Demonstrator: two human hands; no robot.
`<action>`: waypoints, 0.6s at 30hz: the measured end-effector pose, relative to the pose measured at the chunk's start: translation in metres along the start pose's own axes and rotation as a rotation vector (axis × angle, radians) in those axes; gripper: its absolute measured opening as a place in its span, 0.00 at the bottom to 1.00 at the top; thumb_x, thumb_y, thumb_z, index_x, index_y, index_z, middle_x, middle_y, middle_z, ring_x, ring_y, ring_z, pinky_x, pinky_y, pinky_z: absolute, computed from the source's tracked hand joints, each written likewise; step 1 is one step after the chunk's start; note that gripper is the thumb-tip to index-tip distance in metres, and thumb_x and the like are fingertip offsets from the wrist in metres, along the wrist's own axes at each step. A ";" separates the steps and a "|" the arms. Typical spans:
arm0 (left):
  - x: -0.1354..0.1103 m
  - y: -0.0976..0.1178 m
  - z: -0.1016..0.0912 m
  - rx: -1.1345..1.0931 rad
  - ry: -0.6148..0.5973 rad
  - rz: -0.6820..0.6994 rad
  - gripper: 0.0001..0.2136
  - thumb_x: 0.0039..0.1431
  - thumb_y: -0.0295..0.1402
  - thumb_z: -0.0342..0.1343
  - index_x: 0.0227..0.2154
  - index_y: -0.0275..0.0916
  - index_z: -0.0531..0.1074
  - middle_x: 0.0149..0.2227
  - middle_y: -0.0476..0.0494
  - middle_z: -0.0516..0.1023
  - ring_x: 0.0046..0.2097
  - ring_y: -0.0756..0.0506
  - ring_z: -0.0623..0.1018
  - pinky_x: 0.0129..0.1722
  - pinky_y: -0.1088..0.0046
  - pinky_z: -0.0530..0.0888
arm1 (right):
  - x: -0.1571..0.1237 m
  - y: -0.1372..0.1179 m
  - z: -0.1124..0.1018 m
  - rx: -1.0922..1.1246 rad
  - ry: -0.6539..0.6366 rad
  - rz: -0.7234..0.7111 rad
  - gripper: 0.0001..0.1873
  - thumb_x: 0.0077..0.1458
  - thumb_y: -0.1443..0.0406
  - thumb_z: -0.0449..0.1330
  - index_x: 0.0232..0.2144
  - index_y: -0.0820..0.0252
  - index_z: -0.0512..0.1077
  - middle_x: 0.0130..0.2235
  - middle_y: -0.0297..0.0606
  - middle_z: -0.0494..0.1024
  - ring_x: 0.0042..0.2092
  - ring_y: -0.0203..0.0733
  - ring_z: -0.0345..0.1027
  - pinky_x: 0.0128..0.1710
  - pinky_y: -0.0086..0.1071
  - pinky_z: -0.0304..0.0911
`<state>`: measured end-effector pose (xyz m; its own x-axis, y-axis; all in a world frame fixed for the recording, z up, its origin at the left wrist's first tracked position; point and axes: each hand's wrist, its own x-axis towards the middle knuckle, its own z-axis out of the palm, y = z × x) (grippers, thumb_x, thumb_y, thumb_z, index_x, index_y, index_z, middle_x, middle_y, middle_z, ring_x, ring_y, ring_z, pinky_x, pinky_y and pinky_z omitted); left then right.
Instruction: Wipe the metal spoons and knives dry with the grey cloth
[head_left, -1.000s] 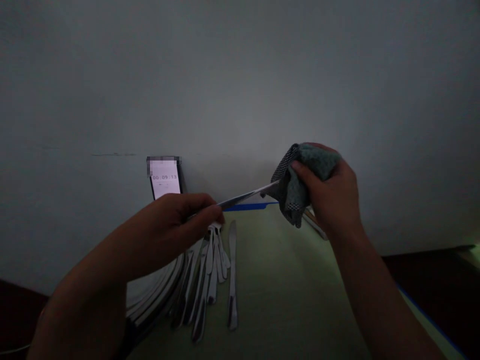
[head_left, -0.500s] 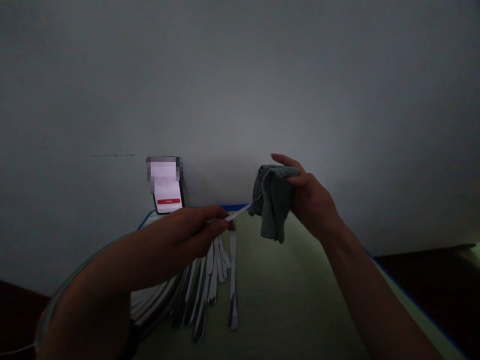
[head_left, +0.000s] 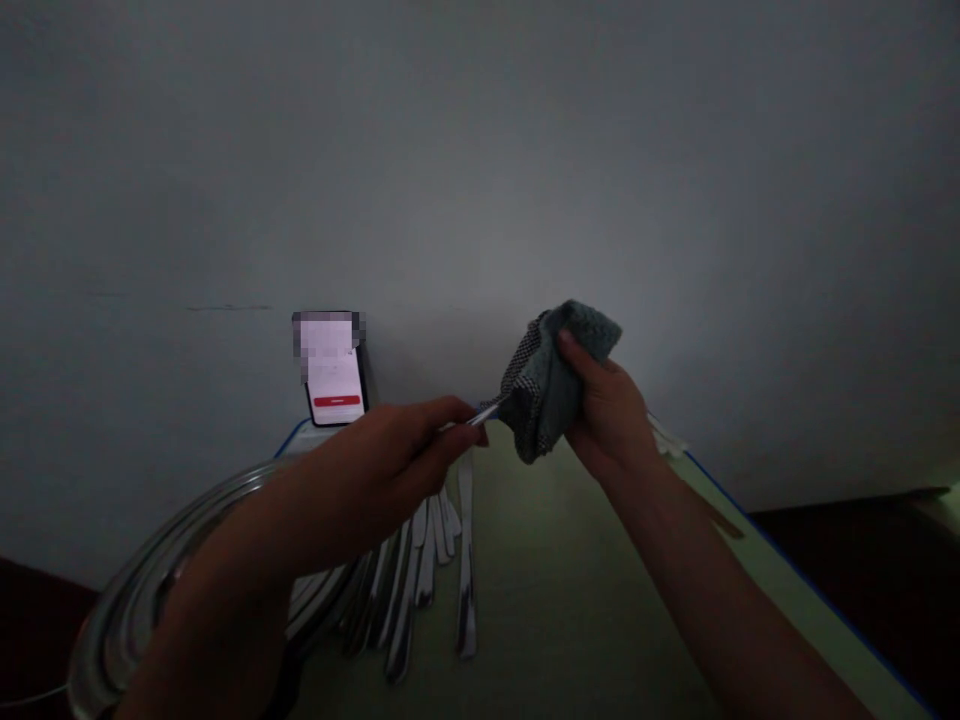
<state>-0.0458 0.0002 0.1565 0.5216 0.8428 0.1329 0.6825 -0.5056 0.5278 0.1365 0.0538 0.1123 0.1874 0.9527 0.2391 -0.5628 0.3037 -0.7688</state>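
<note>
Pinched in my left hand (head_left: 427,440) is the thin, shiny handle of a metal piece of cutlery (head_left: 489,411). Its far end goes into a folded grey-green cloth (head_left: 559,370) with a black-and-white checked side, so I cannot tell which kind it is. My right hand (head_left: 611,410) grips this cloth around the hidden end, thumb lying across the front. Below my left hand, several metal cutlery pieces (head_left: 401,600) lie bunched on the table. One table knife (head_left: 466,560) lies apart, just to their right.
A lit phone (head_left: 336,375) leans against the wall at the back left. A round metal tray (head_left: 112,610) stands at the left, partly behind my left forearm. Pale items (head_left: 666,437) lie by the right edge of the green, blue-edged table (head_left: 570,600), near my right wrist.
My right hand has turned and closed around the cloth, its thumb now on the front. My left hand has moved slightly right, pushing the cutlery deeper into the cloth.
</note>
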 end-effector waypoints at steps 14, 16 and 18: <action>0.001 0.003 0.003 0.033 -0.081 -0.012 0.14 0.61 0.38 0.42 0.36 0.37 0.70 0.17 0.55 0.64 0.19 0.54 0.64 0.17 0.81 0.58 | -0.005 0.008 0.001 0.012 -0.116 0.042 0.06 0.46 0.63 0.62 0.29 0.57 0.71 0.29 0.30 0.77 0.28 0.33 0.70 0.33 0.32 0.68; 0.001 0.003 0.004 0.047 -0.101 -0.017 0.14 0.61 0.38 0.42 0.35 0.37 0.70 0.18 0.54 0.64 0.19 0.53 0.64 0.17 0.81 0.58 | -0.004 0.008 -0.001 -0.032 -0.161 0.038 0.07 0.46 0.62 0.62 0.30 0.57 0.71 0.30 0.31 0.77 0.29 0.34 0.70 0.32 0.32 0.68; 0.001 0.004 0.005 0.065 -0.113 -0.014 0.14 0.61 0.38 0.42 0.34 0.38 0.70 0.18 0.54 0.65 0.19 0.53 0.65 0.18 0.80 0.58 | -0.003 0.006 -0.003 -0.085 -0.202 0.036 0.09 0.47 0.59 0.61 0.31 0.57 0.71 0.32 0.33 0.78 0.31 0.36 0.71 0.33 0.33 0.69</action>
<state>-0.0398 -0.0016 0.1543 0.5635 0.8256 0.0287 0.7200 -0.5078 0.4730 0.1346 0.0528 0.1049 -0.0016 0.9482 0.3177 -0.4948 0.2754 -0.8243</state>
